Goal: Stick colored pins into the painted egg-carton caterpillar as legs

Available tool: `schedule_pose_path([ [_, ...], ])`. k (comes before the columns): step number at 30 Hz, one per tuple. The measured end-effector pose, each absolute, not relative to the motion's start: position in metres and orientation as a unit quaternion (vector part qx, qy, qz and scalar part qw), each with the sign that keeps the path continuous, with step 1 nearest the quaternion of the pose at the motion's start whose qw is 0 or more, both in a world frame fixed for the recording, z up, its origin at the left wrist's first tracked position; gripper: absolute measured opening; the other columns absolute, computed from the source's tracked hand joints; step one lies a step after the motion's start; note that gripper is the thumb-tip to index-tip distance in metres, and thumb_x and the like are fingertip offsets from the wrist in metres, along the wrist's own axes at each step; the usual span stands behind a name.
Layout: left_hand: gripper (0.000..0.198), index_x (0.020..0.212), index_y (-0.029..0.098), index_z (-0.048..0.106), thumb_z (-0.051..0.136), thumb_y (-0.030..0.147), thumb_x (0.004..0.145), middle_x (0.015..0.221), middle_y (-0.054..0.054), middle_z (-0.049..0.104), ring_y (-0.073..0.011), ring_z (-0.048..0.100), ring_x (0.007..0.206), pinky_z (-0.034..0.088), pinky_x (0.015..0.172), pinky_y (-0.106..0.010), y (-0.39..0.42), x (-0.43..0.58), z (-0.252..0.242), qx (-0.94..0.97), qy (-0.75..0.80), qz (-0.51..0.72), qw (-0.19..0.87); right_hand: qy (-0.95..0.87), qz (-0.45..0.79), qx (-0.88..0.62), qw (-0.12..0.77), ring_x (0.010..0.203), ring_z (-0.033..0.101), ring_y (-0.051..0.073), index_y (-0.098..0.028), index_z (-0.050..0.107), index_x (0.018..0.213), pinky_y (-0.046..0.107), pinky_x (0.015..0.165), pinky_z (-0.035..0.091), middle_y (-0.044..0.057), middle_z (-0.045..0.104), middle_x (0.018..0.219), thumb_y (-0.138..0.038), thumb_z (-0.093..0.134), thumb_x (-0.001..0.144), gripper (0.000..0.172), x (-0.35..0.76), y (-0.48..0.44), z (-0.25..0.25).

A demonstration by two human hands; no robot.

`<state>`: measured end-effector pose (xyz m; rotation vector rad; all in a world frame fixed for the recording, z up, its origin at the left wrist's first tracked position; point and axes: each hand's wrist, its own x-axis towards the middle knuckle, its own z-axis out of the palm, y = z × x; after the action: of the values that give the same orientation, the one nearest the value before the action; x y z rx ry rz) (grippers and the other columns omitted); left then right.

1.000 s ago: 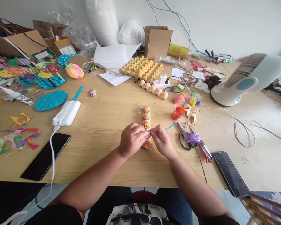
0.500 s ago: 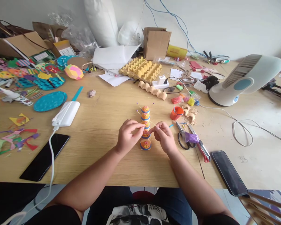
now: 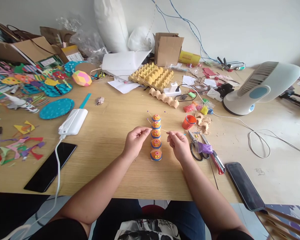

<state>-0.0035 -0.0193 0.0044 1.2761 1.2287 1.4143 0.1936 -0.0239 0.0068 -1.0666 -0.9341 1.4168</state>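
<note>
A row of small orange domes with blue bands and stuck-on faces stands on the table in front of me, running away from me. Thin sticks with purple tips poke out beside the far domes. My left hand is closed in a pinch just left of the middle dome; whatever is between its fingertips is too small to make out. On the other side, my right hand pinches the outer end of a thin pale stick, which points left toward the domes.
Right of the row lie an orange cup, scissors, a red cutter and a phone. A white fan stands farther back. Leftward are a power bank, another phone and paper scraps. Egg trays lie behind.
My hands have drawn apart, the left moving left and the right moving right, uncovering more of the domes. The view has shifted slightly.
</note>
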Motion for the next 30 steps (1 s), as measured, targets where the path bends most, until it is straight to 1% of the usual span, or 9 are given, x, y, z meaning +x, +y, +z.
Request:
schedule_pose_path([
  [2,0.028,0.094,0.019,0.077,0.072,0.044,0.085,0.096,-0.005,0.075,-0.017,0.064,0.091,0.048,0.084,-0.029,-0.018,-0.003,0.005,0.5,0.487,0.563,0.442,-0.376,0.605,-0.44,0.547,0.046,0.027,0.006,-0.019,0.066,0.086,0.025,0.045,0.017,-0.003,0.059,0.064,-0.045,0.075,0.077,0.029,0.195,-0.023,0.006],
  [4,0.031,0.095,0.018,0.077,0.075,0.046,0.082,0.098,-0.006,0.075,-0.0175,0.065,0.093,0.049,0.086,-0.03,-0.018,-0.002,0.005,0.48,0.484,0.561,0.47,-0.359,0.619,-0.426,0.554,0.046,0.025,0.006,-0.02,0.065,0.085,0.024,0.045,0.015,-0.004,0.058,0.062,-0.04,0.075,0.077,0.024,0.195,-0.022,0.005],
  [8,0.036,0.089,0.017,0.075,0.08,0.05,0.075,0.092,-0.006,0.075,-0.0172,0.065,0.088,0.05,0.085,-0.03,-0.018,0.0,0.006,0.441,0.479,0.553,0.52,-0.327,0.641,-0.406,0.563,0.046,0.022,0.006,-0.02,0.056,0.074,0.023,0.045,0.011,-0.004,0.054,0.058,-0.034,0.07,0.077,0.02,0.196,-0.021,0.006],
  [11,0.038,0.082,0.017,0.073,0.077,0.055,0.077,0.086,-0.005,0.072,-0.0159,0.063,0.084,0.049,0.081,-0.028,-0.02,0.001,0.007,0.432,0.475,0.551,0.533,-0.314,0.647,-0.409,0.562,0.046,0.023,0.006,-0.02,0.051,0.067,0.023,0.045,0.011,-0.004,0.052,0.054,-0.032,0.068,0.075,0.023,0.195,-0.022,0.007],
  [13,0.039,0.079,0.017,0.072,0.076,0.056,0.077,0.083,-0.004,0.071,-0.015,0.062,0.081,0.048,0.078,-0.027,-0.02,0.002,0.009,0.428,0.469,0.552,0.54,-0.311,0.647,-0.415,0.559,0.046,0.023,0.006,-0.02,0.051,0.066,0.023,0.045,0.011,-0.004,0.05,0.053,-0.034,0.067,0.075,0.023,0.195,-0.021,0.008],
  [18,0.034,0.079,0.018,0.071,0.083,0.049,0.07,0.079,-0.002,0.07,-0.0138,0.061,0.076,0.047,0.076,-0.026,-0.022,0.004,0.015,0.408,0.465,0.549,0.562,-0.314,0.645,-0.421,0.555,0.045,0.021,0.006,-0.02,0.054,0.065,0.023,0.045,0.012,-0.004,0.052,0.054,-0.035,0.069,0.077,0.025,0.195,-0.021,0.006],
  [22,0.036,0.089,0.018,0.076,0.081,0.049,0.072,0.09,-0.006,0.074,-0.0167,0.064,0.085,0.048,0.078,-0.028,-0.021,0.004,0.015,0.402,0.482,0.549,0.552,-0.33,0.64,-0.421,0.552,0.046,0.021,0.006,-0.019,0.064,0.074,0.024,0.046,0.012,-0.005,0.049,0.054,-0.038,0.073,0.078,0.022,0.195,-0.021,0.004],
  [24,0.038,0.093,0.018,0.077,0.082,0.048,0.072,0.093,-0.007,0.075,-0.0176,0.065,0.088,0.048,0.079,-0.028,-0.02,0.004,0.013,0.398,0.483,0.552,0.551,-0.334,0.639,-0.42,0.551,0.046,0.022,0.006,-0.018,0.066,0.078,0.024,0.046,0.012,-0.005,0.048,0.055,-0.039,0.075,0.078,0.023,0.195,-0.022,0.003],
  [30,0.035,0.086,0.017,0.076,0.085,0.046,0.069,0.088,-0.005,0.076,-0.0165,0.066,0.085,0.05,0.082,-0.029,-0.02,0.004,0.01,0.393,0.477,0.556,0.556,-0.328,0.646,-0.418,0.548,0.046,0.022,0.005,-0.019,0.065,0.078,0.023,0.046,0.012,-0.006,0.046,0.055,-0.04,0.076,0.078,0.024,0.194,-0.022,0.002],
])
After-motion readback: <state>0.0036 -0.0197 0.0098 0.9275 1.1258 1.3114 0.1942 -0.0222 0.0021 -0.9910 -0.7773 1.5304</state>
